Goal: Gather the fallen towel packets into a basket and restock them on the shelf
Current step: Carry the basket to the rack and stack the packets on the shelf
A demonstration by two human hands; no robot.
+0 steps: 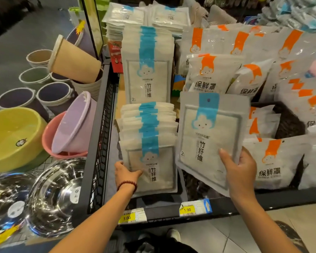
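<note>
- Head view: the work is in its restocking part, as I judge. The right hand (239, 172), at 4 o'clock, holds one towel packet (212, 141) upright over the front of the shelf (285, 199). Its thumb lies on the packet's face and its fingers are curled behind the lower right corner.
- The left hand (128, 173), at 7 o'clock, grips the lower left corner of the front packet (150, 167) in the near row (148, 121), with the thumb on its face. It probably steadies the row so the next packet can go in.
- Done, it seems: two rows of blue-striped packets already stand in the shelf, the near row at 6 o'clock and the far row (146, 64) at 12 o'clock. No packet lies on the small piece of floor that shows.
- Left: the held packet is not yet in a row. It is just beside the near row, on the 3 o'clock side. How many more packets wait, I cannot tell.
- The wire compartment (102, 143) holds both blue rows.
- A dark woven basket (288, 123), at 3 o'clock, holds orange-striped packets (263, 123), not towels.
- A dark round thing (290, 234), at 5 o'clock, may be the gathering basket; its inside is hidden.
</note>
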